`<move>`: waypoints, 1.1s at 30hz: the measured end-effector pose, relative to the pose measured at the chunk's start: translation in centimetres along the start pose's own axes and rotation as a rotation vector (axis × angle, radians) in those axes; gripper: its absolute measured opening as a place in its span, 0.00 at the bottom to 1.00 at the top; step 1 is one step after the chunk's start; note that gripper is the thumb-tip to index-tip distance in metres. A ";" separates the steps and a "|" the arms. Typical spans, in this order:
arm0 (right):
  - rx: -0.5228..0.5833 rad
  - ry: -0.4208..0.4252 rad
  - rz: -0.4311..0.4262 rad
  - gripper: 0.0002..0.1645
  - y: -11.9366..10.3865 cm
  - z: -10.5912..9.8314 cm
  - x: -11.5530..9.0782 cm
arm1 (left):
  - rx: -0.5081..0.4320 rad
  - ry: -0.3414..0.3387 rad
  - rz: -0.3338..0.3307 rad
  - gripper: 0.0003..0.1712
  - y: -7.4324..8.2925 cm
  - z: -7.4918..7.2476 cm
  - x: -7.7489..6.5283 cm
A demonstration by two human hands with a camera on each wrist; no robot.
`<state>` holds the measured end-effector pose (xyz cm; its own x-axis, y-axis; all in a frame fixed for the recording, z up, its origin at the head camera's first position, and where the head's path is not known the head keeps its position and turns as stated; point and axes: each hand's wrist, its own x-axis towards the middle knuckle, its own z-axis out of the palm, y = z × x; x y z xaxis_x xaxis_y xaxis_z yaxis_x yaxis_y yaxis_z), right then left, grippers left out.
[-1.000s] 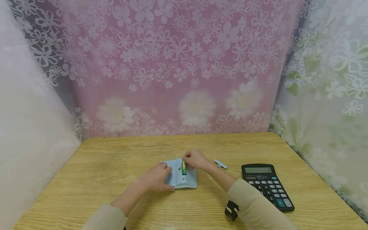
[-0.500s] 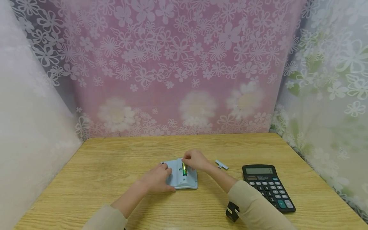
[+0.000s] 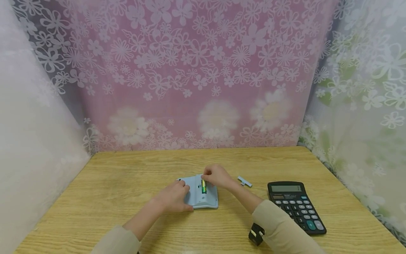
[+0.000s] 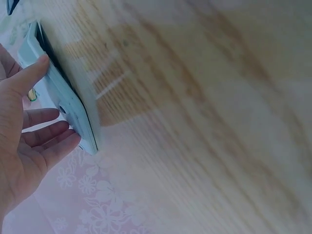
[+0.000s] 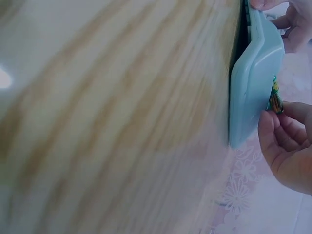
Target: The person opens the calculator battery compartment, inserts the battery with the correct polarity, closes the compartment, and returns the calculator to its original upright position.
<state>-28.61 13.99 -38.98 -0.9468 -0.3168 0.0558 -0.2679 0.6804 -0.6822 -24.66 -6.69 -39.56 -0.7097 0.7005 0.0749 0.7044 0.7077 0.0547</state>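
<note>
A light blue calculator [image 3: 192, 184] lies face down at the middle of the table, its battery slot uncovered. A green and gold battery [image 3: 204, 187] sits in the slot, lengthwise. My right hand [image 3: 219, 176] pinches the battery's far end between thumb and fingertips, as the right wrist view shows, with the battery [image 5: 276, 97] sloping out of the back. My left hand [image 3: 171, 197] holds the calculator's left part, thumb on the near edge and fingers over the back. In the left wrist view that thumb lies along the casing's edge [image 4: 68, 90].
A small light blue battery cover [image 3: 244, 181] lies right of the calculator. Farther right is a black calculator [image 3: 298, 204], face up, partly behind my right sleeve [image 3: 282, 225]. A small black device [image 3: 256, 233] shows beside that sleeve. Flowered curtains [image 3: 203, 70] surround the wooden table [image 3: 127, 169].
Both hands keep their places on the calculator and battery. The right fingers shift very slightly at the battery's far end, and the whole view drifts a little.
</note>
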 end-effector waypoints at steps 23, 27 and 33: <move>-0.010 -0.046 -0.078 0.06 0.5 -0.4 -0.3 | -0.002 -0.001 -0.023 0.30 0.1 0.3 0.2; -0.028 -0.053 -0.095 0.06 0.8 -0.3 -0.3 | -0.004 -0.015 -0.033 0.32 0.2 0.2 0.1; -0.042 -0.049 -0.106 0.07 1.0 -0.3 -0.3 | -0.010 0.009 -0.045 0.34 0.4 0.3 0.0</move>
<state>-28.67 14.98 -39.47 -0.9033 -0.4196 0.0893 -0.3740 0.6681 -0.6433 -24.44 -6.37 -39.81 -0.7407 0.6670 0.0807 0.6717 0.7376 0.0686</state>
